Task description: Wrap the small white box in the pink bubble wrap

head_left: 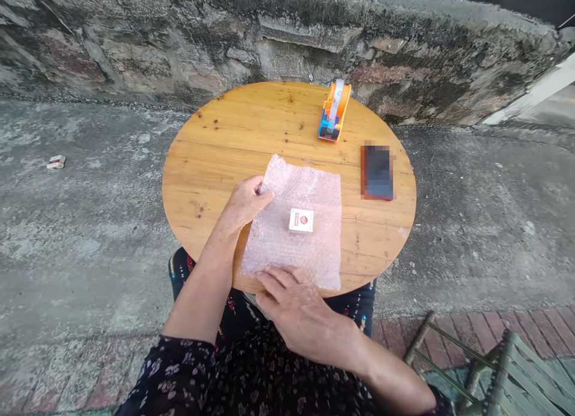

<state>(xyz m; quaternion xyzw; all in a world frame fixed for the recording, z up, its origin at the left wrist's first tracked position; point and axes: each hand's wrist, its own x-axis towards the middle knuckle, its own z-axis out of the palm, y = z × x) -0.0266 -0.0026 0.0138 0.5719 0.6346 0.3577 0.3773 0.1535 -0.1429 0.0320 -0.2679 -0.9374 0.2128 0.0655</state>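
Observation:
A sheet of pinkish bubble wrap (pixel 314 191) lies flat on the round wooden table (pixel 215 146), close to its near edge. On the middle of the sheet rests a small white box (pixel 301 220) with red print. My left hand (pixel 247 203) is closed at the sheet's left edge, thumb on top; its other fingers are partly hidden. At the near edge of the wrap lies my right hand (pixel 300 311), fingers stretched out and touching the sheet. Its thumb side hangs over the table's rim. Neither hand touches the box.
An orange and blue tape dispenser (pixel 335 111) stands at the table's back right. To the right lies a dark phone-like object (pixel 377 171), blurred out. A stone wall (pixel 278 44) runs behind the table. A green folding chair (pixel 489 368) is at lower right, a small packet (pixel 56 162) on the ground at left.

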